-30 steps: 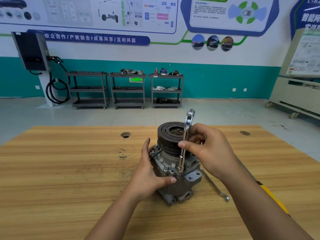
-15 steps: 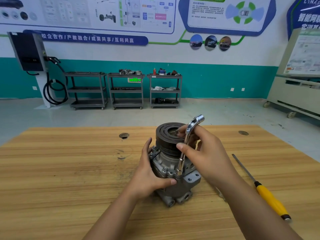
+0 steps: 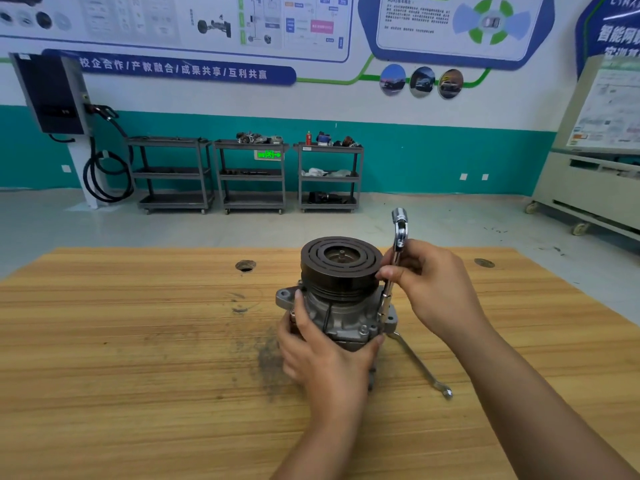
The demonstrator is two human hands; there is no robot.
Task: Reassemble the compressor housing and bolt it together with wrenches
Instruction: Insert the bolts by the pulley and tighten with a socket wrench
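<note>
The grey compressor stands upright on the wooden table, its dark grooved pulley on top. My left hand wraps the front of the housing, thumb at its right side. My right hand pinches the shaft of a chrome L-shaped socket wrench. The wrench stands nearly upright, its lower end down on a bolt at the housing's right flange and its bent head above the pulley.
A flat spanner lies on the table right of the compressor, partly under it. Two round holes pierce the tabletop at the back. Grey tool carts and a wall charger stand far behind.
The compressor has been turned, so a mounting ear now points left. The wrench's bent head has swung round, and its lower end sits farther right. The yellow screwdriver is out of view.
</note>
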